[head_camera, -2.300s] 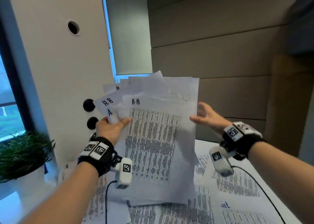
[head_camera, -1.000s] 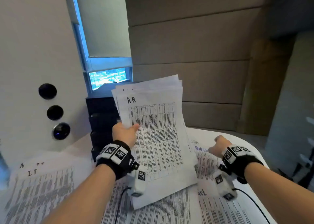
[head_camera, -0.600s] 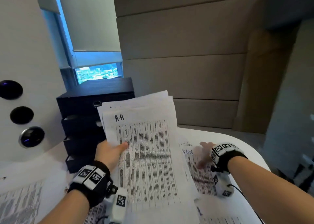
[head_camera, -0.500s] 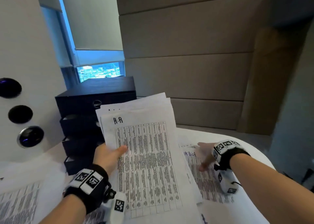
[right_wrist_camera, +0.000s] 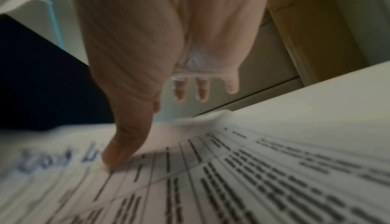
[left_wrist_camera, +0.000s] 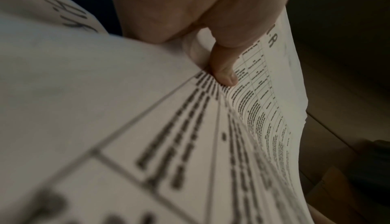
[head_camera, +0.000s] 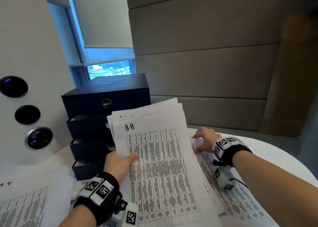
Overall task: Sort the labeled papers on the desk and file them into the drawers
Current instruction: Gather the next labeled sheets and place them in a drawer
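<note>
left hand (head_camera: 118,164) grips paper stack (head_camera: 160,166) | right hand (head_camera: 204,141) spread, thumb on desk sheet (head_camera: 240,204)

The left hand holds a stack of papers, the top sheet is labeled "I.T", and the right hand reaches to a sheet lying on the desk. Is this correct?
Not quite. The top sheet of the stack of papers in the left hand is labeled "H.R", not "I.T"; the head view shows it clearly. The rest holds: the right hand reaches to a sheet lying on the desk.
</note>
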The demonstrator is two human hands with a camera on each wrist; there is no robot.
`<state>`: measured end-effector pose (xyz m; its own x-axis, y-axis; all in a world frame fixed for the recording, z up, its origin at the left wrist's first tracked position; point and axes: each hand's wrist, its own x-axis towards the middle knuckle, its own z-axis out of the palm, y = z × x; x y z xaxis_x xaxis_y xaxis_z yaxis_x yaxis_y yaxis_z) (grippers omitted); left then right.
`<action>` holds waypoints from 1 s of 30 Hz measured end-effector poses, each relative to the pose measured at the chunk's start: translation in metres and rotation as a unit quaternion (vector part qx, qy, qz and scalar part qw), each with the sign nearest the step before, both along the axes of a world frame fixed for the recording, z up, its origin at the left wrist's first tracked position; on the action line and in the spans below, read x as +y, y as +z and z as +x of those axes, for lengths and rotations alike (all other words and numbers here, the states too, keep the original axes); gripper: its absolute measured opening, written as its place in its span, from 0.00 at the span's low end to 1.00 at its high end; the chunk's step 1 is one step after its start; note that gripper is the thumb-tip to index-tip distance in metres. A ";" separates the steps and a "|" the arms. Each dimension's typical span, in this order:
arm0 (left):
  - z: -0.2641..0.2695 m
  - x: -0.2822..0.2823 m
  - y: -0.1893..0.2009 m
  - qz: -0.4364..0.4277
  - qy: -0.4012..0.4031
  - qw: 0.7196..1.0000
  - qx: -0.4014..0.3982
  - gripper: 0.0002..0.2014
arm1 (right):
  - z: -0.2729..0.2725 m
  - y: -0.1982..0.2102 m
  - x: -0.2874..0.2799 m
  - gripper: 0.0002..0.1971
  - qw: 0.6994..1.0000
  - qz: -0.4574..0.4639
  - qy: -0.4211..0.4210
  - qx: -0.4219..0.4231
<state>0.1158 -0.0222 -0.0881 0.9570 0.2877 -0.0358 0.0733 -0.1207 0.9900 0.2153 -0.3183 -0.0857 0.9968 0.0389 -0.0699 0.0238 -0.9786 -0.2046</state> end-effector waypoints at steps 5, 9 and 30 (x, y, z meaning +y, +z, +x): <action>-0.001 0.004 -0.003 -0.019 0.002 1.000 -0.005 0.12 | -0.010 -0.003 -0.012 0.52 0.985 -0.009 -0.152 0.081; -0.001 0.003 -0.008 -0.019 0.004 1.000 -0.009 0.13 | -0.016 0.002 -0.009 0.27 0.989 -0.008 -0.133 0.068; -0.039 0.010 0.053 -0.148 -0.027 0.985 -0.079 0.13 | -0.094 0.147 0.022 0.10 0.907 0.369 0.092 -0.180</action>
<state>0.0765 -0.0124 -0.0348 0.9711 0.2354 0.0402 -0.0834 0.1766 0.9807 0.1209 -0.2966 0.0614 0.9213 0.1114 0.3725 0.3692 -0.5515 -0.7481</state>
